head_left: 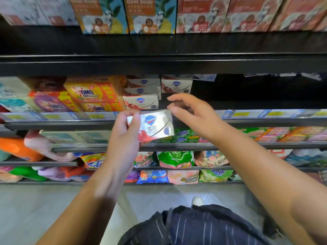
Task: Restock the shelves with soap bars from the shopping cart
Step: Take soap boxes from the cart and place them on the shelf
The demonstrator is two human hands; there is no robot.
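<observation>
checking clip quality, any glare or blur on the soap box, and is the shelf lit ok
Head view: glare whitens the upper part of the soap box in the left hand; the right hand is motion-blurred at the fingertips; the shelf right of the stacked boxes is in deep shadow.

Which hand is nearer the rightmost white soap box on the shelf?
Right. The right hand hovers just below the rightmost white soap box; the left hand is lower left, gripping the Detox soap box.
</observation>
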